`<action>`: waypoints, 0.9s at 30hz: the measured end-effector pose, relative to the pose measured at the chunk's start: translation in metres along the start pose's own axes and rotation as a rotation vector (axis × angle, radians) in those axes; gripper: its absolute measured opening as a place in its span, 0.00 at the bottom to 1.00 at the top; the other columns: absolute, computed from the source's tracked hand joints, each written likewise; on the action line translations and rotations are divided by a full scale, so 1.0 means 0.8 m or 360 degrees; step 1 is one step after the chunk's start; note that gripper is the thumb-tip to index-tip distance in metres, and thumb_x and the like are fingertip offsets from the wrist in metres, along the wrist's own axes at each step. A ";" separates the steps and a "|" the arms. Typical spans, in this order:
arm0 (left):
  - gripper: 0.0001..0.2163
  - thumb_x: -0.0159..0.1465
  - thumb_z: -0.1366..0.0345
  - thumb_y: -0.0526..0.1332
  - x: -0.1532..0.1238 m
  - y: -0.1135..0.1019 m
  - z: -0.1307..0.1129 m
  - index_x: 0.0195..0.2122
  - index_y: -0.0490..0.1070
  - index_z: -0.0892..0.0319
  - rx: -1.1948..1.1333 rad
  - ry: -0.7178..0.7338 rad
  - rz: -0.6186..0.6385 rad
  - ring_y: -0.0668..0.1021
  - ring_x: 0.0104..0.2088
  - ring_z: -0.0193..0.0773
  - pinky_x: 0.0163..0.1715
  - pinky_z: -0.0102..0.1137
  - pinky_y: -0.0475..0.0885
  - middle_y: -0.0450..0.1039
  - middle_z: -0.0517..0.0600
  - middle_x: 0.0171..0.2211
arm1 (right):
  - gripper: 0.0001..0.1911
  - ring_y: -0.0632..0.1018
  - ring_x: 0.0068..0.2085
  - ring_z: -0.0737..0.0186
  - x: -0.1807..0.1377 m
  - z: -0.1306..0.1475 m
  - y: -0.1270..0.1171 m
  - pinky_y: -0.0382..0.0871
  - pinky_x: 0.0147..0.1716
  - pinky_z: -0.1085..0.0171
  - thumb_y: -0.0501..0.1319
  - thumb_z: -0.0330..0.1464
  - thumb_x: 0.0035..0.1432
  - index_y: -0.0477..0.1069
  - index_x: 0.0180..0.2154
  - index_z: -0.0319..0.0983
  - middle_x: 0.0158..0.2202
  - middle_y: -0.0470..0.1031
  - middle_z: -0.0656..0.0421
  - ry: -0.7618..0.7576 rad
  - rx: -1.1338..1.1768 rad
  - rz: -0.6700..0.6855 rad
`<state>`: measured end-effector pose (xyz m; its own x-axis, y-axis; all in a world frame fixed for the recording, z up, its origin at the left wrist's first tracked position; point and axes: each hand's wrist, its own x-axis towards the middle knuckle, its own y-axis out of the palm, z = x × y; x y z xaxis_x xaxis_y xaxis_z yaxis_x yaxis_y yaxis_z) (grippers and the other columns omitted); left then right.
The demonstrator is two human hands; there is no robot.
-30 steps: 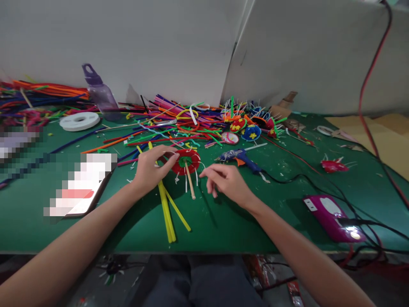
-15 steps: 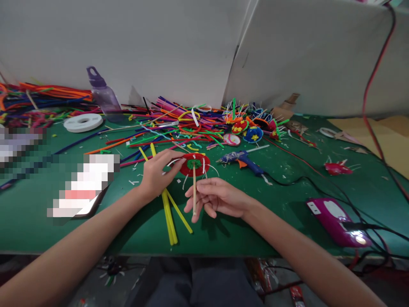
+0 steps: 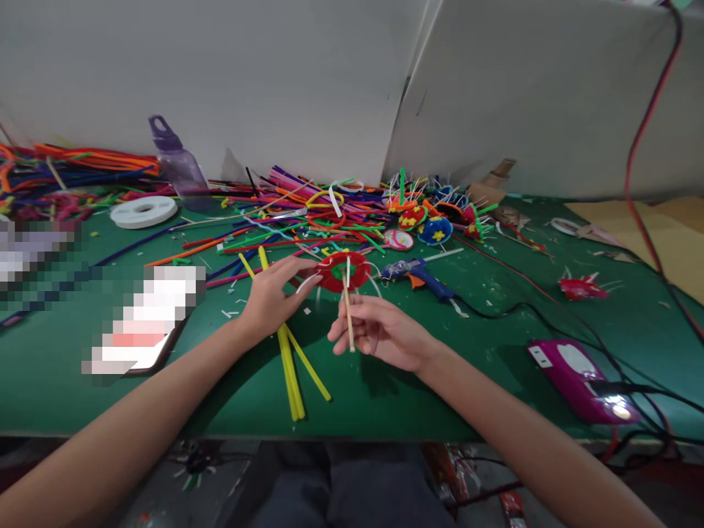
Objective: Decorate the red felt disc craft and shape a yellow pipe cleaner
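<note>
A red disc [image 3: 360, 273] with a green centre is fixed on the end of a thin wooden stick [image 3: 349, 315], with narrow white strips sticking out around its rim. My right hand [image 3: 388, 334] grips the stick between thumb and fingers, the lower end pointing towards me. At the disc's left edge, the thumb and forefinger of my left hand [image 3: 272, 297] pinch together on one white strip [image 3: 306, 283]; the fingertips partly hide it. Yellow pipe cleaners [image 3: 290, 374] lie under and in front of my left hand.
A blue glue gun [image 3: 423, 279] lies right of the disc, its cord running right towards a magenta device [image 3: 580, 381]. A phone [image 3: 157, 319] lies at left. Behind are a purple bottle [image 3: 181, 165], white ribbon spool [image 3: 144, 212], scissors [image 3: 291, 214] and heaped pipe cleaners [image 3: 300, 187].
The disc and stick have shifted slightly right and away from me, the stick tilting, with my right hand moving along. My left hand has stayed nearly in place.
</note>
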<state>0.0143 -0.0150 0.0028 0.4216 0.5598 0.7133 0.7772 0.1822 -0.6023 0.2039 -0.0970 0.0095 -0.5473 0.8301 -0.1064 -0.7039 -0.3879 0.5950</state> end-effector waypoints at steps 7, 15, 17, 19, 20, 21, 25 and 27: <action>0.12 0.63 0.58 0.57 0.002 -0.005 0.000 0.43 0.72 0.59 -0.0085 -0.0116 0.0107 0.77 0.33 0.37 0.34 0.30 0.71 0.76 0.52 0.35 | 0.10 0.79 0.26 0.67 -0.003 0.006 -0.002 0.57 0.13 0.76 0.60 0.33 0.57 0.68 0.41 0.37 0.27 0.77 0.60 -0.0119 -0.0135 -0.0088; 0.21 0.68 0.54 0.44 0.001 -0.008 0.007 0.49 0.70 0.60 -0.0532 -0.0307 0.0034 0.78 0.33 0.38 0.30 0.31 0.71 0.76 0.54 0.40 | 0.12 0.69 0.20 0.71 -0.001 0.011 -0.006 0.50 0.14 0.71 0.68 0.36 0.48 0.69 0.34 0.39 0.19 0.70 0.65 -0.0272 -0.0307 -0.0494; 0.22 0.68 0.53 0.44 0.001 -0.007 0.009 0.49 0.70 0.60 -0.0604 -0.0339 0.0008 0.78 0.33 0.38 0.28 0.30 0.71 0.76 0.55 0.41 | 0.13 0.67 0.19 0.72 0.000 0.010 -0.007 0.49 0.15 0.71 0.69 0.36 0.46 0.68 0.31 0.39 0.18 0.68 0.65 -0.0299 -0.0325 -0.0577; 0.21 0.68 0.54 0.44 0.001 -0.006 0.010 0.49 0.71 0.60 -0.0608 -0.0363 0.0001 0.78 0.33 0.38 0.27 0.30 0.71 0.76 0.55 0.41 | 0.14 0.65 0.18 0.73 0.001 0.010 -0.008 0.49 0.15 0.70 0.70 0.36 0.44 0.66 0.28 0.40 0.17 0.67 0.66 -0.0319 -0.0353 -0.0622; 0.21 0.68 0.54 0.44 0.001 -0.006 0.010 0.49 0.71 0.60 -0.0599 -0.0373 0.0003 0.78 0.33 0.38 0.27 0.30 0.71 0.76 0.54 0.41 | 0.15 0.64 0.18 0.73 0.001 0.010 -0.008 0.49 0.15 0.70 0.70 0.36 0.44 0.65 0.27 0.40 0.17 0.66 0.66 -0.0326 -0.0364 -0.0635; 0.21 0.68 0.54 0.45 0.001 -0.006 0.010 0.49 0.71 0.59 -0.0586 -0.0378 0.0001 0.78 0.33 0.38 0.27 0.30 0.71 0.76 0.54 0.41 | 0.15 0.64 0.18 0.73 0.001 0.009 -0.008 0.49 0.15 0.70 0.70 0.36 0.44 0.64 0.26 0.40 0.16 0.66 0.67 -0.0329 -0.0375 -0.0645; 0.20 0.69 0.55 0.45 0.002 -0.007 0.009 0.48 0.72 0.59 -0.0505 -0.0384 -0.0028 0.77 0.31 0.37 0.28 0.30 0.71 0.77 0.52 0.36 | 0.12 0.65 0.19 0.73 0.000 0.010 -0.006 0.49 0.16 0.70 0.68 0.38 0.48 0.68 0.27 0.38 0.18 0.67 0.65 -0.0307 -0.0439 -0.0619; 0.20 0.69 0.55 0.45 0.002 -0.006 0.009 0.47 0.72 0.59 -0.0535 -0.0384 -0.0042 0.77 0.31 0.36 0.27 0.30 0.71 0.77 0.52 0.36 | 0.12 0.67 0.20 0.73 0.000 0.010 -0.005 0.50 0.16 0.70 0.65 0.39 0.51 0.72 0.30 0.36 0.19 0.68 0.63 -0.0293 -0.0446 -0.0571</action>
<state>0.0075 -0.0093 0.0045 0.3092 0.7392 0.5983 0.9123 -0.0528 -0.4062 0.2105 -0.0926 0.0138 -0.1764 0.9784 -0.1077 -0.9421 -0.1361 0.3066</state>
